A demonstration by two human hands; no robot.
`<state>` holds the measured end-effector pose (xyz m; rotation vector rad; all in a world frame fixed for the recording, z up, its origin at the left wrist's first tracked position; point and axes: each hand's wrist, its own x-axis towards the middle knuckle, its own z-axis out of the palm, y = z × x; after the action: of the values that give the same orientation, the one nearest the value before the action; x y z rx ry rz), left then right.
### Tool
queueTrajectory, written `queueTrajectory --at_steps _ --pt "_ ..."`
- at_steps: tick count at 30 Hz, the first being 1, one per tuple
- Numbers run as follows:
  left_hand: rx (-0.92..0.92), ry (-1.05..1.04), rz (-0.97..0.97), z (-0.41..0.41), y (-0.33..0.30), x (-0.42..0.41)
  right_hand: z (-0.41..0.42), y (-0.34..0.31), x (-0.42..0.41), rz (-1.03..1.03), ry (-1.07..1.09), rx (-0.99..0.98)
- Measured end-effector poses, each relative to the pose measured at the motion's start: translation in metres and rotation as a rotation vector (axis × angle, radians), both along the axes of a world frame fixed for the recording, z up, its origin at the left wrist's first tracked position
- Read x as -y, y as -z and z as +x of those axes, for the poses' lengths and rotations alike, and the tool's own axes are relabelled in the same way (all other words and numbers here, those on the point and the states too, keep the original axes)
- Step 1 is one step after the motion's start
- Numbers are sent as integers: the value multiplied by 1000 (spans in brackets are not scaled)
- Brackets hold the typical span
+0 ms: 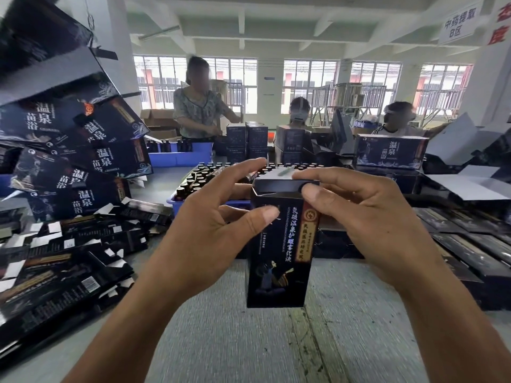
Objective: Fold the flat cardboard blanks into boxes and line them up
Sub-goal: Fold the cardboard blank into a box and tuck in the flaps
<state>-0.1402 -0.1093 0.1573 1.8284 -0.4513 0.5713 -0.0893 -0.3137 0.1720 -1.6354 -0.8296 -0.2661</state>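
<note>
A tall dark blue box (278, 261) with gold and white print stands upright at the centre, held up in front of me. My left hand (210, 225) grips its left side, thumb on the front face and fingers reaching behind the top. My right hand (367, 217) pinches the box's top flap, with the thumb on the upper right corner and the forefinger lying across the lid. A heap of flat dark blanks (63, 258) lies on the table to the left.
Large dark cartons (69, 128) are stacked high at the left. A blue tray of brown bottles (204, 183) sits behind the box. Flat blanks and folded boxes (470, 244) lie at the right. Three people work across the table. Grey table surface (276, 341) lies in front.
</note>
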Motion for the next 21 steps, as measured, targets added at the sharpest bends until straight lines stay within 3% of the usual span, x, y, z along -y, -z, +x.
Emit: queueTrajectory --at_steps 21 --pt "-22 13 -81 -4 -2 3 -4 -6 6 -17 50 4"
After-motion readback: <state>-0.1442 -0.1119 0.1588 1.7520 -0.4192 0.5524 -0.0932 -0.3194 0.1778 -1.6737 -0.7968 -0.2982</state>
